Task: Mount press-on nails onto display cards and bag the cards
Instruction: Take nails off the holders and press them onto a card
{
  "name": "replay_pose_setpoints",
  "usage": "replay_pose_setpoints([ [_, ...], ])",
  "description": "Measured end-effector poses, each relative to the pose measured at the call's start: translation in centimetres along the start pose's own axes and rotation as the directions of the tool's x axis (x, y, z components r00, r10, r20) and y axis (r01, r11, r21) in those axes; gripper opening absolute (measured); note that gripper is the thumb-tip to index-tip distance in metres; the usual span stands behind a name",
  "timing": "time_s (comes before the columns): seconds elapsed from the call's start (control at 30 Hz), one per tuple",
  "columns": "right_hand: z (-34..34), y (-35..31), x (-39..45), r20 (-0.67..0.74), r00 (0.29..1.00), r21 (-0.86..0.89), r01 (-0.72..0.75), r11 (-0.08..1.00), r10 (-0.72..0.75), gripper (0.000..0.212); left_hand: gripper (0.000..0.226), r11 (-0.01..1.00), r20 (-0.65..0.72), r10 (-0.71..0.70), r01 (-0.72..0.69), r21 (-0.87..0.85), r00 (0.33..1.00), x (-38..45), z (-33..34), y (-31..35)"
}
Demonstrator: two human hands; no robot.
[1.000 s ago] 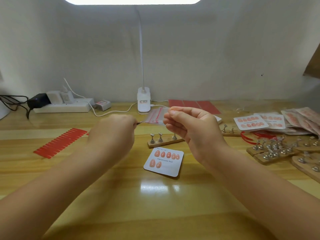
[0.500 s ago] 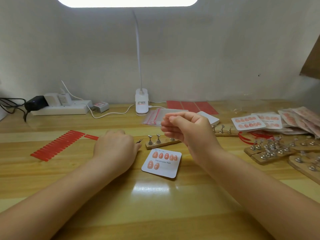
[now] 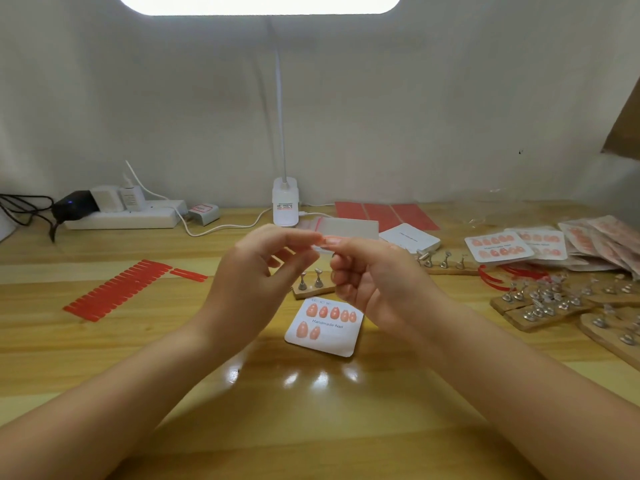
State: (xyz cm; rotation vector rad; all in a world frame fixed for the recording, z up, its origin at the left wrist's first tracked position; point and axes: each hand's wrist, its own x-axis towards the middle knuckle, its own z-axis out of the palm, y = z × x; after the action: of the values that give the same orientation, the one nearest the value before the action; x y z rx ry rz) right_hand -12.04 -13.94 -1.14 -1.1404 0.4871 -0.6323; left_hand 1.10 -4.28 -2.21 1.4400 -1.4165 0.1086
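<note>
Both hands are up over the table (image 3: 104,358), fingertips meeting at about 12 o'clock from the display card (image 3: 323,327). The right hand (image 3: 377,285) pinches something small and pinkish, probably a press-on nail (image 3: 329,241), between thumb and forefinger, other fingers curled. The left hand (image 3: 256,271) reaches its thumb and forefinger to the same spot; can't tell if it's actually gripping or just touching, too blurry.

The card lies flat on the wood right below the hands, five nails in its top row and two in the second. A small wooden stand (image 3: 311,289) with two metal holders sits just past the card at 12, partly hidden by the hands. Out at 9 o'clock there's a red adhesive tab sheet (image 3: 117,289). At 3 o'clock, more wooden stands (image 3: 543,306), and at about 2, finished cards (image 3: 498,247) next to bagged ones (image 3: 602,240). Far back at 12, the lamp base (image 3: 285,206) and a stack of clear bags (image 3: 349,230).
</note>
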Motion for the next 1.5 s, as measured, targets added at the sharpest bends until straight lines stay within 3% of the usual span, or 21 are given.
replay_pose_setpoints([
  [0.23, 0.1, 0.4, -0.1, 0.161, 0.986, -0.074, -0.032, 0.997, 0.044, 0.018, 0.017, 0.997, -0.059, 0.082, -0.082, 0.0, 0.995, 0.0, -0.4, -0.2],
  [0.4, 0.0, 0.0, -0.1, 0.202, 0.978, -0.122, -0.021, 0.992, 0.046, 0.022, 0.028, 0.903, 0.048, 0.339, -0.339, 0.264, 0.94, 0.1, -0.6, -0.7],
  [0.53, -0.2, -0.5, -0.2, 0.211, 0.977, -0.264, 0.027, 0.964, 0.03, 0.025, 0.027, 0.87, 0.082, 0.375, -0.381, 0.312, 0.924, 0.3, -1.0, -0.9],
  [0.63, -0.4, -1.4, -0.3, 0.189, 0.981, -0.508, 0.13, 0.852, -0.037, 0.024, 0.029, 0.901, 0.067, 0.335, -0.341, 0.27, 0.94, 0.2, -0.9, -0.9],
  [0.73, -1.1, -3.2, -0.7, 0.208, 0.974, -0.745, 0.218, 0.63, -0.091, 0.018, 0.03, 0.924, 0.047, 0.281, -0.284, 0.257, 0.958, -0.1, -0.5, -0.9],
  [0.87, -2.4, -5.3, -1.0, 0.139, 0.981, -0.899, 0.183, 0.398, -0.139, 0.032, 0.037, 0.928, 0.049, 0.179, -0.186, 0.322, 0.983, -1.1, 0.4, -0.9],
  [1.07, -3.9, -2.3, -2.1, 0.066, 0.985, -0.997, 0.07, 0.024, -0.159, 0.063, 0.033, 0.762, 0.108, -0.045, -0.035, 0.646, 0.993, -1.7, 0.9, -2.1],
  [1.2, -4.7, 1.7, -3.3, 0.07, 0.992, -0.997, 0.066, -0.041, -0.103, 0.104, 0.032, 0.664, 0.128, -0.135, -0.006, 0.748, 0.982, -1.8, 1.2, -2.1],
  [1.27, -4.6, 2.9, -3.4, 0.072, 0.994, -0.995, 0.065, -0.078, -0.084, 0.114, 0.032, 0.653, 0.147, -0.175, 0.003, 0.757, 0.973, -2.1, 1.4, -2.1],
  [1.37, -4.5, 3.5, -3.0, 0.073, 0.994, -0.996, 0.067, -0.064, -0.084, 0.112, 0.029, 0.726, 0.143, -0.16, 0.018, 0.687, 0.977, -2.3, 1.8, -1.9],
  [1.5, -4.8, 3.2, -2.5, 0.063, 0.995, -0.996, 0.067, 0.057, -0.071, 0.098, 0.024, 0.81, 0.111, -0.172, 0.077, 0.581, 0.979, -2.6, 2.1, -1.7],
])
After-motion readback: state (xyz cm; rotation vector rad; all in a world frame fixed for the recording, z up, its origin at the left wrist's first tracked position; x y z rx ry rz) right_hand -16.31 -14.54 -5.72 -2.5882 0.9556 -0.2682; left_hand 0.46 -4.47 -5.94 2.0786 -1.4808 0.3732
